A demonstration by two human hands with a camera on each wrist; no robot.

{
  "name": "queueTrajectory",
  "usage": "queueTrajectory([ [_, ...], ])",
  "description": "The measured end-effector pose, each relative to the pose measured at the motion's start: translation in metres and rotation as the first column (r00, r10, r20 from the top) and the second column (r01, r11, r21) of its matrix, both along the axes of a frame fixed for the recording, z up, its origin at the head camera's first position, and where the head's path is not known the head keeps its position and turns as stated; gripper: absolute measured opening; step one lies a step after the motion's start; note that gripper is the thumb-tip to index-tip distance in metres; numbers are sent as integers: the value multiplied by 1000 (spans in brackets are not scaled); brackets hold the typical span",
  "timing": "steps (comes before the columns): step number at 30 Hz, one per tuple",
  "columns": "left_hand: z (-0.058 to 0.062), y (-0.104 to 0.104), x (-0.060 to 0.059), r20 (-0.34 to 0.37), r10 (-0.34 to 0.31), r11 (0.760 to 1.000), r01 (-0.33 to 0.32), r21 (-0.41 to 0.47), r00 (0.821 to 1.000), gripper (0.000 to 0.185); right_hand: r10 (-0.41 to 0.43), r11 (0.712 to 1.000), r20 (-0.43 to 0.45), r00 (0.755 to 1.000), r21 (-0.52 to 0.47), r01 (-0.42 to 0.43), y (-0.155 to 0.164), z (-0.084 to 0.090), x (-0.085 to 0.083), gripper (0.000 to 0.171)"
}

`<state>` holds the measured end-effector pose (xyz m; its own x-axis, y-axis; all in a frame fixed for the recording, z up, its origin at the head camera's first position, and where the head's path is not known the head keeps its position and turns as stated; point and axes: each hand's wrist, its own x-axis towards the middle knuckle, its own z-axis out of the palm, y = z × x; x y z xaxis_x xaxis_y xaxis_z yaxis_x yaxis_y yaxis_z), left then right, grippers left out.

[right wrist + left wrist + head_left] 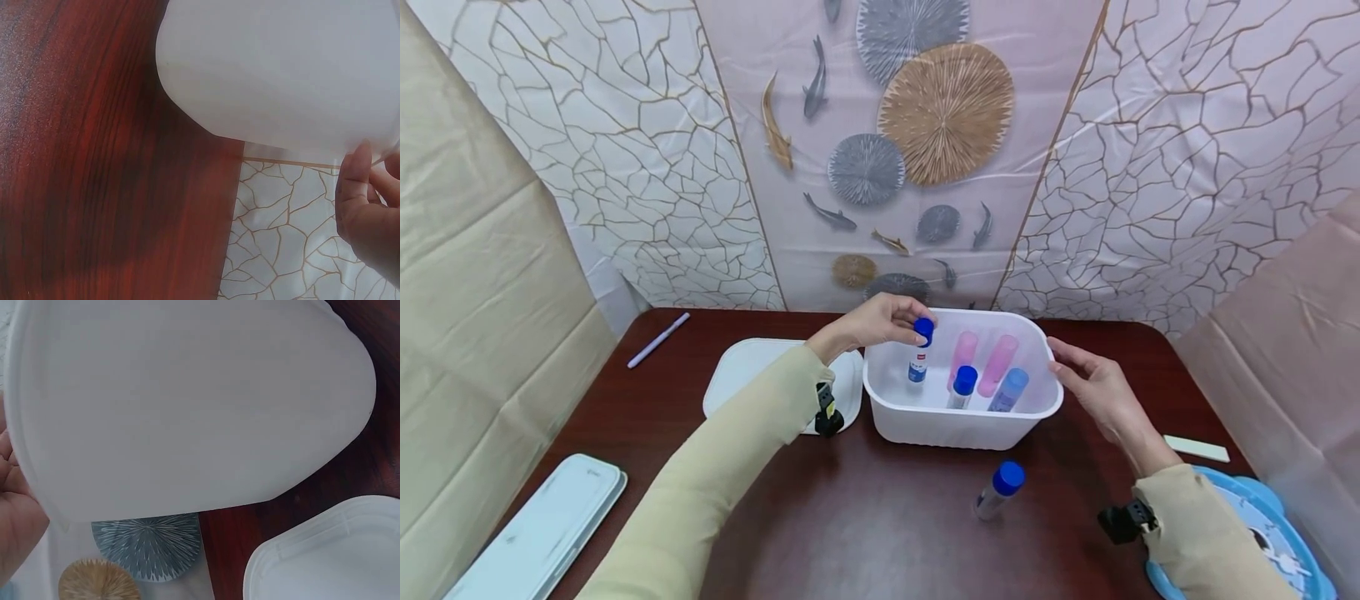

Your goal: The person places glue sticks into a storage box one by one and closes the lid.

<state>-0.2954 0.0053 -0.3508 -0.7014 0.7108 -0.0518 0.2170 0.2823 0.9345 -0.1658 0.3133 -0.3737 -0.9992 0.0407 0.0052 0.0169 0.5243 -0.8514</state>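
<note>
A white plastic bin [966,425] stands on the table in the head view. My left hand [886,321] reaches over its left end and pinches a glue stick [917,367] by its blue cap, held upright inside the bin. My right hand [1093,387] grips the bin's right rim, the thumb against the outer wall. Inside are another blue-capped glue stick [964,383], a light blue tube [1009,390] and two pink tubes [998,365]. A further blue-capped glue stick [1000,490] stands on the table in front. Both wrist views show mostly the bin's outer wall, so its contents are hidden there.
A white lid [752,371] lies left of the bin, partly under the left arm. A pale pen [657,340] lies at the back left, a long white case [542,533] at the front left. On the right are a white strip [1197,448] and a blue-rimmed item [1300,550].
</note>
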Motion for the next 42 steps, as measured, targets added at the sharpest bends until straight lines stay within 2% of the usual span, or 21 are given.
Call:
queueTrajectory([
  [6,2,6,-5,-85,-19,989,7,-145,996,33,-2,1000,6,1000,-12,2,-1,-1,0,54],
  [13,4,11,-8,-168,-36,959,-13,-283,985,32,-4,1000,10,1000,-2,4,-2,-1,1,54],
  [21,0,15,-7,-196,-29,938,-41,-345,980,31,-3,1000,14,1000,1,3,-3,-2,1,54],
  [28,-2,14,-4,-203,-14,934,-59,-352,979,33,-4,1000,23,1000,8,4,-3,-4,1,53],
  [32,-2,9,-3,-207,1,944,-69,-322,978,39,0,1000,23,1000,-9,0,-3,-5,0,53],
  [35,3,3,0,-230,47,963,-105,-247,972,40,4,1000,27,1000,-14,-4,-3,-4,0,54],
  [37,8,0,5,-223,92,980,-127,-152,971,39,6,1000,28,1000,-9,-6,-2,-4,1,55],
  [39,16,-2,15,-175,112,993,-118,-22,978,38,3,1000,25,1000,-2,-3,-1,-3,1,55],
  [41,25,0,30,-99,78,993,-69,96,992,37,-1,1000,17,1000,0,1,0,-2,0,55],
  [42,28,2,38,-57,37,989,-28,148,998,38,-1,1000,13,1000,1,1,1,-1,0,55],
])
